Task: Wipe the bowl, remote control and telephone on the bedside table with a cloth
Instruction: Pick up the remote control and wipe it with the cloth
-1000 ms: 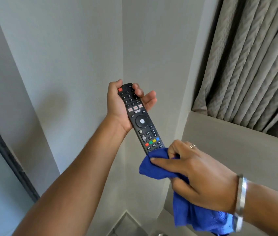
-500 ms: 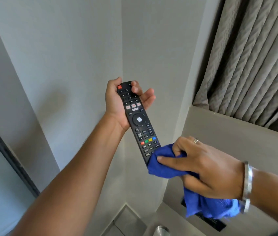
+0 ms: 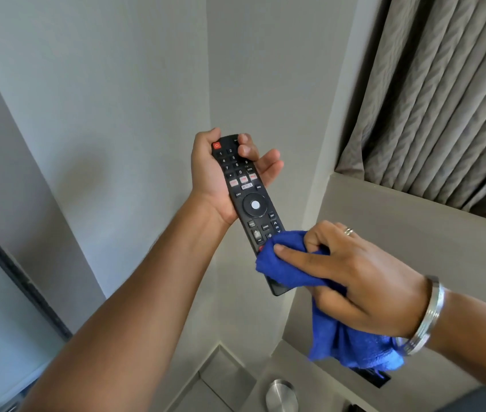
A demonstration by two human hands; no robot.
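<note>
While left hand [image 3: 218,176] grips remote control [image 3: 247,200], right hand [image 3: 354,281] clutches blue cloth [image 3: 283,263], grey walls [image 3: 116,99], pleated curtain [image 3: 443,93].

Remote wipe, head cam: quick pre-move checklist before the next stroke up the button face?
1. Left hand grip on the remote control: ok, fingers wrapped round its top end.
2. Right hand grip on the blue cloth: ok, bunched under thumb and fingers.
3. Cloth touching the remote: ok, it covers the lower end.
4. Upper button face free to wipe: not ok, left fingertips overlap the top number keys.
5. Remote's back wiped: cannot tell, hidden.
6. Bowl and telephone state: cannot tell, only a round metal object shows at the bottom edge.
</note>
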